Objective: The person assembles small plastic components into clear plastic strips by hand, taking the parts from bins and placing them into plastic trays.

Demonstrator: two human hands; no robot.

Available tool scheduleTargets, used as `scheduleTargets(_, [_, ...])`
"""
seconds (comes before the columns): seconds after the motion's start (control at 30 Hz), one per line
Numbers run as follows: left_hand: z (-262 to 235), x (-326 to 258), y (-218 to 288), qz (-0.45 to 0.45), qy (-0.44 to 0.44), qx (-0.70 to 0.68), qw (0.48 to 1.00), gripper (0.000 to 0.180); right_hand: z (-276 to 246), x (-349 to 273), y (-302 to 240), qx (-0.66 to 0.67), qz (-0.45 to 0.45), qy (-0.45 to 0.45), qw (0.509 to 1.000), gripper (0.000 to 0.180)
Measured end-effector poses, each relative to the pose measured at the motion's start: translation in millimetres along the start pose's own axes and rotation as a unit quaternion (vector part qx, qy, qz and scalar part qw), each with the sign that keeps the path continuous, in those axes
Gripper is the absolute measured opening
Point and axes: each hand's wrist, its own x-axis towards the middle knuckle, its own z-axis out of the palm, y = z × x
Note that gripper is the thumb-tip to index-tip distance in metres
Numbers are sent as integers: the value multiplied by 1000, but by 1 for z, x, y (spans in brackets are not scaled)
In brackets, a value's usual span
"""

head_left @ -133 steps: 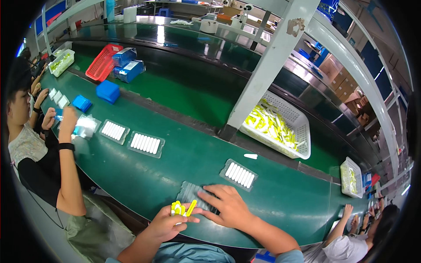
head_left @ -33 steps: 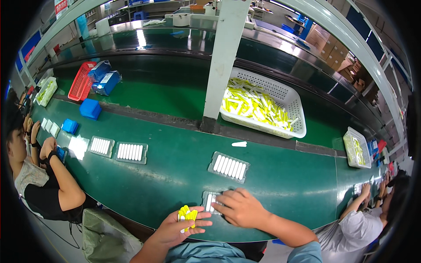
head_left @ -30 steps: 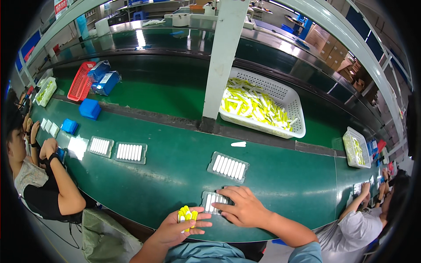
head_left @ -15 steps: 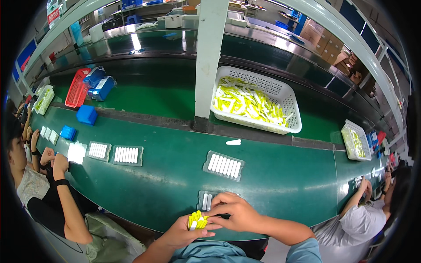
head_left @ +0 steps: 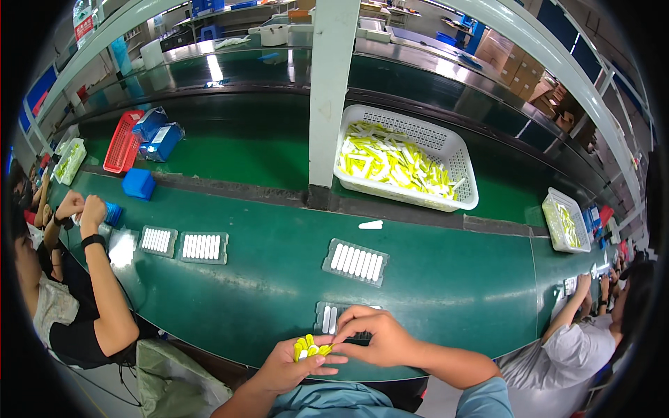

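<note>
My left hand (head_left: 284, 366) is closed round a bunch of small flat yellow-and-white strips (head_left: 308, 345), low in front of me. My right hand (head_left: 382, 341) meets it from the right, thumb and fingertip pinched at the end of a strip at the bunch's right side. Just beyond my hands lies a clear tray (head_left: 318, 308) with white strips in its left slots; my right hand hides much of it. Farther off sits another clear tray (head_left: 378, 281) with a row of white strips. A single loose white strip (head_left: 371, 225) lies beyond that.
A white basket (head_left: 390, 194) heaped with yellow-and-white strips stands beyond the table, right of a pale post (head_left: 330, 97). Two filled trays, a blue box (head_left: 139, 184) and a red basket (head_left: 120, 143) are at left. Co-workers sit on both sides; another strip basket (head_left: 555, 240) is at right.
My right fingertips have shifted slightly at the bunch, and its strips now fan out more to the right. The co-worker at left has raised both hands farther from me.
</note>
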Motion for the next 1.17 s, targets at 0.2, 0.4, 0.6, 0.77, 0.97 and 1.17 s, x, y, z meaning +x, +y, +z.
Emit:
scheduleTargets(0.2, [-5,1,-1,-2,-11,6,1000,41,-8,2,0,28,65,-40,997,9])
scheduleTargets(0.4, [-5,-2,-1,-3,15,-4,1000,37,-13,6,-12,8,43,47,998,9])
scheduleTargets(0.6, [-11,-1,-6,25,38,-30,999,35,-16,-2,-2,87,-65,74,991,8])
scheduleTargets(0.77, [-7,3,-10,52,50,-61,996,35,11,-13,0,50,-15,84,995,7])
scheduleTargets(0.97, [-7,6,-8,89,72,-46,992,36,12,-16,1,-104,-55,-48,992,16])
scheduleTargets(1.17, [-9,5,-6,81,71,-39,993,40,-1,-12,-8,-58,-5,27,998,8])
